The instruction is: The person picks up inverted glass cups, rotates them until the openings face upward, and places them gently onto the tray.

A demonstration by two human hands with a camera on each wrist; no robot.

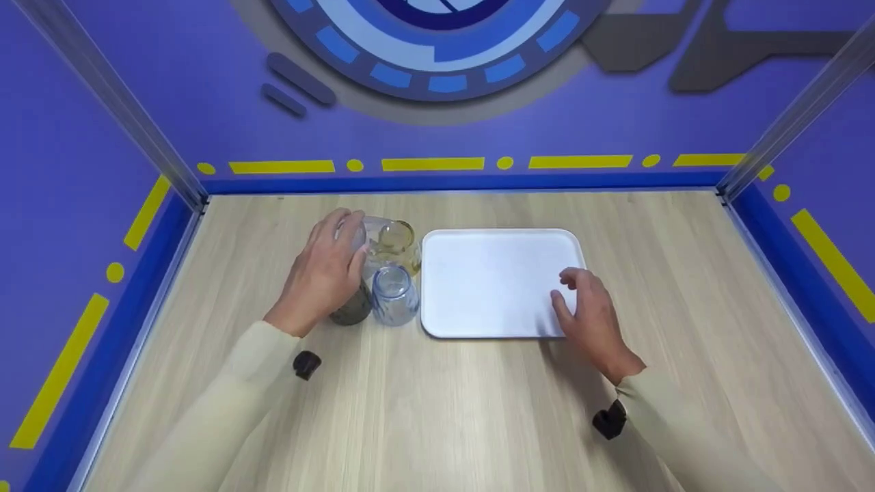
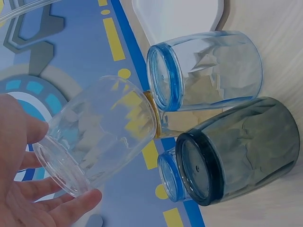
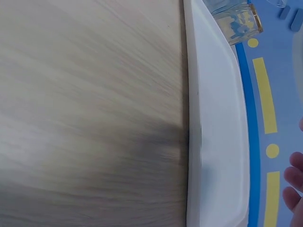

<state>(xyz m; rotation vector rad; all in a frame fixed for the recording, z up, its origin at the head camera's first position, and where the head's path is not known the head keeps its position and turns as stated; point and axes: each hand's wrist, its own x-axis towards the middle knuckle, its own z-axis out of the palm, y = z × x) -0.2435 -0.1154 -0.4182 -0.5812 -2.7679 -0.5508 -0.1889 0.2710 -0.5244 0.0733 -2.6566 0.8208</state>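
Observation:
In the left wrist view, my left hand (image 1: 321, 266) grips a clear drinking glass (image 2: 102, 135) by its base, fingers and thumb around it. The glass is held upside down and tilted, mouth toward the table, above the other glasses. Several upside-down glasses stand close together there: a blue-tinted glass (image 1: 395, 304), a dark grey glass (image 1: 352, 311) partly hidden under my left hand, and an amber glass (image 1: 398, 239) behind. My right hand (image 1: 593, 321) hovers over the right edge of a white tray (image 1: 492, 283), fingers loosely bent, holding nothing.
Another blue-based glass (image 2: 170, 177) shows behind the grey one in the left wrist view. The tray lies just right of the glasses on the wooden table (image 1: 444, 410). Purple-blue panels (image 1: 444, 147) wall in the back and both sides.

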